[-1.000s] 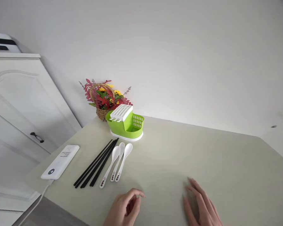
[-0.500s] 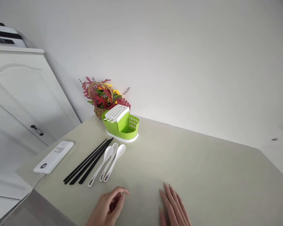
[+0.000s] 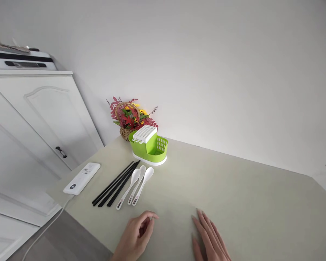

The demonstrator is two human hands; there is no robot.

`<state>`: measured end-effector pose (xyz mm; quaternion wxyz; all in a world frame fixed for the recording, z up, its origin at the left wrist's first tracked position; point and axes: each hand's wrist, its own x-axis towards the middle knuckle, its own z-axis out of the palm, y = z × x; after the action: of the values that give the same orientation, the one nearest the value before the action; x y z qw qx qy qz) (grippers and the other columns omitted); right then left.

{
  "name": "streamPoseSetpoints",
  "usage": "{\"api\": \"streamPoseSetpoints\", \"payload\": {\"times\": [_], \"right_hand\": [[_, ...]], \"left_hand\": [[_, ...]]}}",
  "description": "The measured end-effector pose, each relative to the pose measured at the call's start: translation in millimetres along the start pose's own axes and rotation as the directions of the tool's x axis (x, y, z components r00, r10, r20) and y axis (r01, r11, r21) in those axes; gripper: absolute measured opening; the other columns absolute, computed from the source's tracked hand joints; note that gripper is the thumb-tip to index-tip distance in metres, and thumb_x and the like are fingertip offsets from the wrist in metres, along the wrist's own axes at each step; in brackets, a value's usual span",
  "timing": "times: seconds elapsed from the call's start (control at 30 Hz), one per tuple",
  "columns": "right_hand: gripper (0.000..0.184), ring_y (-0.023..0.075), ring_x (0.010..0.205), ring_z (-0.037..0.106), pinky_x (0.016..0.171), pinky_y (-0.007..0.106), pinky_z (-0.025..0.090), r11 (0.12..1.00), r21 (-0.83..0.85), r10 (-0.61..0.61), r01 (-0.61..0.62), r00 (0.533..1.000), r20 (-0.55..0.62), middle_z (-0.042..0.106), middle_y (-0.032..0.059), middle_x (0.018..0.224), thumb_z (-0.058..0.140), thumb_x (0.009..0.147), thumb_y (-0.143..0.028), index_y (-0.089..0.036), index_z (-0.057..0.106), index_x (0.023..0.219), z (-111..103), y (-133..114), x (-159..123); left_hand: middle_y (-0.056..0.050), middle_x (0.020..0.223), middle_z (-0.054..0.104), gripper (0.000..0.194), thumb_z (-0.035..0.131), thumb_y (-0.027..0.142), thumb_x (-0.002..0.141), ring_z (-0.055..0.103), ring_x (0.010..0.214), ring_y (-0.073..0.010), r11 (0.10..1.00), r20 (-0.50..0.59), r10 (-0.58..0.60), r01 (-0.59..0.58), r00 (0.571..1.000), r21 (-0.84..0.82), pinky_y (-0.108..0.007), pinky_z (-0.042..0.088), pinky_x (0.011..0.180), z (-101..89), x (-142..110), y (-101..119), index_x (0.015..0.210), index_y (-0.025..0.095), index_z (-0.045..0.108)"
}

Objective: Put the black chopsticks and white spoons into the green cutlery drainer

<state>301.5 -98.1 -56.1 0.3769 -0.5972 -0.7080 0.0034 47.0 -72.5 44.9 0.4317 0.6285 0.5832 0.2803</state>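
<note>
"Just in front of the green caddy (image 3: pixel 141 149), what's lying there?"

"Three white spoons (image 3: pixel 142 171), bowls towards it and printed handles pointing back at the person. Alongside them, on the left as the person sees it, black chopsticks (image 3: pixel 124 183) lie bunched, their far ends near the caddy's base."

"And the hands?"

"Both are on the near side of the caddy, well apart from it, by the worktop (image 3: pixel 241 192). The left hand (image 3: pixel 136 233) is near the spoon handles, its fingers curled into a loose ring, thumb and forefinger tips meeting or nearly so. I see nothing in it."

"The right one?"

"The right hand (image 3: pixel 210 237) is farther right, fingers stretched out and close together, thumb apart, holding nothing. Whether it touches the surface, I can't tell."

"Anything else around the caddy?"

"A flower basket (image 3: pixel 127 134) just behind it, and a white cabled device (image 3: pixel 82 178) nearer the person, left of the caddy."
</note>
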Motion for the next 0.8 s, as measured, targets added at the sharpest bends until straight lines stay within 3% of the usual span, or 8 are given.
{"api": "streamPoseSetpoints", "payload": {"times": [0.17, 0.53, 0.63, 0.73, 0.8], "right_hand": [[0.051, 0.0317, 0.145, 0.048, 0.112, 0.055, 0.052, 0.999, -0.017, 0.031, -0.03, 0.996, 0.078, 0.047, 0.001, 0.16, 0.046, 0.105, -0.041, -0.035, 0.046, 0.155, -5.8, 0.2, -2.7], [0.058, 0.0282, 0.147, 0.045, 0.115, 0.049, 0.05, 0.993, -0.114, -0.017, 0.043, 0.975, 0.222, 0.038, -0.0023, 0.166, 0.048, 0.104, -0.045, -0.036, 0.039, 0.16, -15.9, 9.2, -5.2], [0.058, 0.0295, 0.15, 0.041, 0.113, 0.05, 0.052, 0.993, -0.115, 0.051, -0.022, 0.964, 0.259, 0.034, -0.0049, 0.167, 0.047, 0.104, -0.049, -0.04, 0.037, 0.16, -23.8, 14.4, -11.8], [0.06, 0.0292, 0.15, 0.04, 0.111, 0.05, 0.053, 0.991, -0.096, 0.119, -0.095, 0.946, 0.302, 0.033, -0.0074, 0.167, 0.045, 0.103, -0.053, -0.043, 0.034, 0.161, -38.3, 23.3, -23.1], [0.06, 0.0293, 0.149, 0.042, 0.111, 0.05, 0.054, 0.988, -0.082, 0.151, -0.132, 0.938, 0.312, 0.032, -0.0083, 0.167, 0.043, 0.103, -0.056, -0.045, 0.032, 0.161, -49.2, 29.7, -32.2]], "left_hand": [[0.005, 0.059, 0.042, 0.046, 0.043, 0.057, 0.103, 0.038, 0.054, -0.0119, 0.999, 0.025, 0.046, -0.046, 0.999, -0.003, -0.023, 0.03, 0.05, -1.6, -2.2, 0.5, 0.109, 0.019, 0.068], [0.005, 0.059, 0.043, 0.042, 0.044, 0.053, 0.104, 0.038, 0.052, -0.0109, 0.984, 0.047, 0.166, -0.162, 0.985, -0.078, -0.023, 0.029, 0.049, -4.7, -5.9, -15.1, 0.111, 0.019, 0.067], [0.005, 0.058, 0.044, 0.04, 0.046, 0.053, 0.103, 0.04, 0.051, -0.0117, 0.979, -0.141, 0.202, -0.202, 0.969, 0.014, -0.023, 0.028, 0.048, -32.6, -2.3, -22.2, 0.111, 0.019, 0.066], [0.001, 0.065, 0.056, 0.039, 0.046, 0.051, 0.101, 0.05, 0.057, -0.0153, 0.946, -0.439, 0.261, -0.138, 0.86, 0.292, -0.025, 0.039, 0.054, -79.9, 8.2, -33.3, 0.114, 0.02, 0.065], [-0.006, 0.085, 0.067, 0.039, 0.047, 0.048, 0.097, 0.063, 0.079, -0.0219, 0.869, -0.501, 0.33, -0.05, 0.8, 0.492, -0.032, 0.05, 0.071, -109.4, 17.2, -42.7, 0.118, 0.019, 0.063]]}}
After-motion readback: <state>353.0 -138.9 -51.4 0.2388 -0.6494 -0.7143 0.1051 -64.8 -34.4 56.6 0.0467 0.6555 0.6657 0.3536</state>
